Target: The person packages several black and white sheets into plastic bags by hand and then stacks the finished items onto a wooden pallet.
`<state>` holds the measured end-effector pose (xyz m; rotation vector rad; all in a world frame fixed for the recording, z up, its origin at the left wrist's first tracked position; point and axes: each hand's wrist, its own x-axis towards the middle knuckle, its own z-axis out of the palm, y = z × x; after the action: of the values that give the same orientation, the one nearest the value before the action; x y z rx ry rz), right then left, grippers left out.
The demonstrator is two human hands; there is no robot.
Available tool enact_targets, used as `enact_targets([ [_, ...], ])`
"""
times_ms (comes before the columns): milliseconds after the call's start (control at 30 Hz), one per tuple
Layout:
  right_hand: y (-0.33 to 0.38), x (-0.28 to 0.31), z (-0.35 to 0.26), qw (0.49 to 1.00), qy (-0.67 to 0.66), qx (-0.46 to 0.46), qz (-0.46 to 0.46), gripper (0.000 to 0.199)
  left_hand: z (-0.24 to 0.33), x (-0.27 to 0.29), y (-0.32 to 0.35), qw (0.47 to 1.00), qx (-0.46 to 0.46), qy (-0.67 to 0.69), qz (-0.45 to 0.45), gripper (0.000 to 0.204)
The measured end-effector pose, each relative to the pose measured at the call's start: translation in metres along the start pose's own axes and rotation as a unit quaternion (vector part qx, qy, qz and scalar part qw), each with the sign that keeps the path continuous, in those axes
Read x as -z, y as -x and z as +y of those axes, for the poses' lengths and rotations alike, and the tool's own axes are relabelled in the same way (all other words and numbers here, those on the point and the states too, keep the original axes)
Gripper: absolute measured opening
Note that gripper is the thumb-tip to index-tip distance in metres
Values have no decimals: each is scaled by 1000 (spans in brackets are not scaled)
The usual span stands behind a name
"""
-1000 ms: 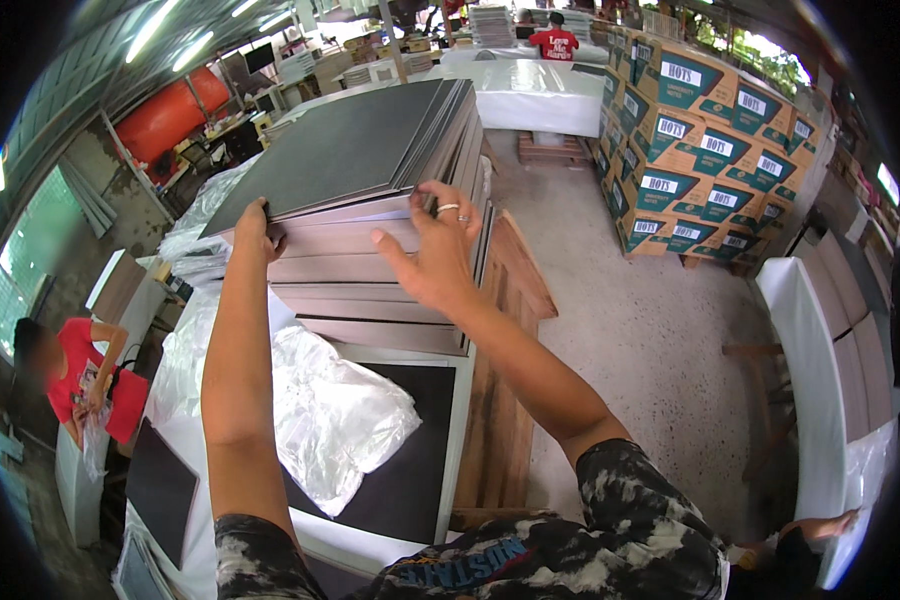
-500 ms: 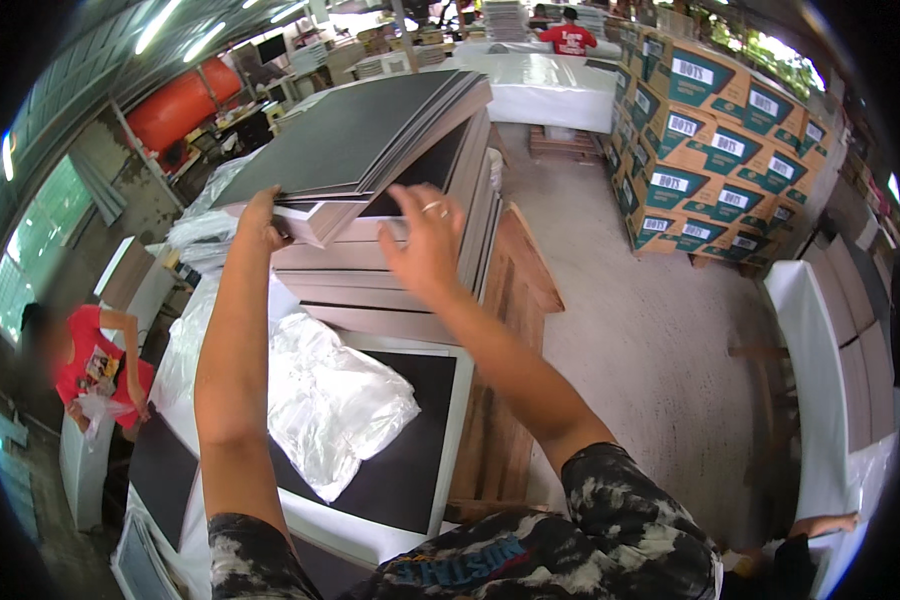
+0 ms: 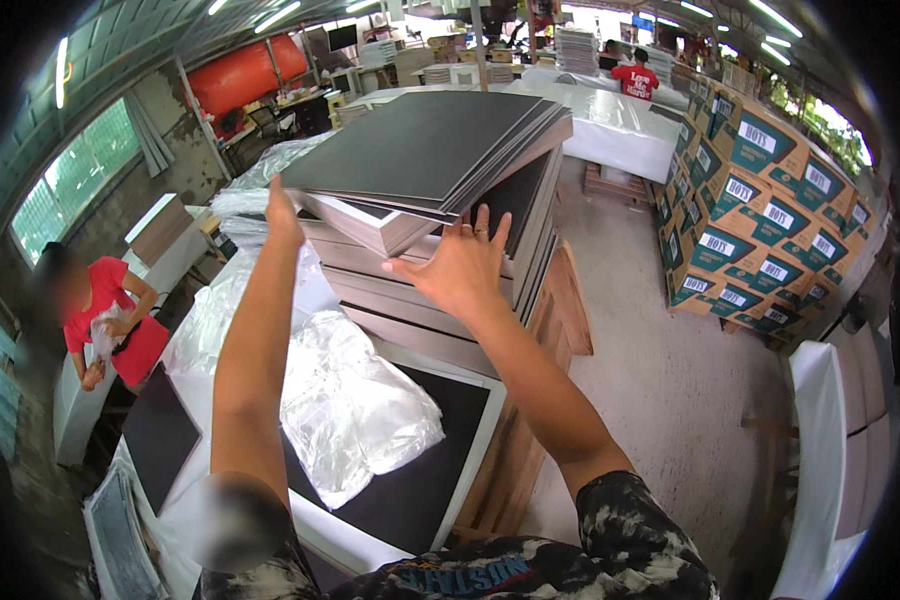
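A tall stack of grey boards stands in front of me. On top, a skewed pile of dark-faced cardboard sheets sits turned at an angle to the boards below. My left hand is against the pile's near left corner; its fingers are mostly hidden or blurred. My right hand has thumb and fingers spread at the near right corner, touching the pile's edge and the boards under it. Closer to me, crumpled clear plastic wrap lies on a lower black sheet.
A wooden pallet supports the stack at its right. Green-and-brown cartons are piled at the far right. Nearer on the right are white-wrapped boards. A person in red stands at left, another person at the back.
The view has turned left, so everything appears further right. My right hand has come down from above the boards onto the stack's corner. My left hand has shifted up along the pile's left corner.
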<state>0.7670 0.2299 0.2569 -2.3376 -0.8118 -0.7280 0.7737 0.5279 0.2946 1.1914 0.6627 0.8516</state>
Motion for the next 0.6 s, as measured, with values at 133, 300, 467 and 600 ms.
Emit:
enact_targets([
  [133, -7, -12, -10, 1000, 5, -16, -17, 95, 12, 33, -53, 993, -55, -100, -40, 99],
  [300, -4, -17, -7, 996, -1, 38, 75, 73, 18, 39, -93, 988, -55, -98, -106, 112],
  [467, -6, -21, 3, 989, -44, 65, 124, 61, 13, 34, -107, 984, -59, -126, -107, 100],
  [600, -3, -18, 13, 990, -94, 69, 78, 61, 13, 36, -103, 979, -79, -160, -97, 85],
])
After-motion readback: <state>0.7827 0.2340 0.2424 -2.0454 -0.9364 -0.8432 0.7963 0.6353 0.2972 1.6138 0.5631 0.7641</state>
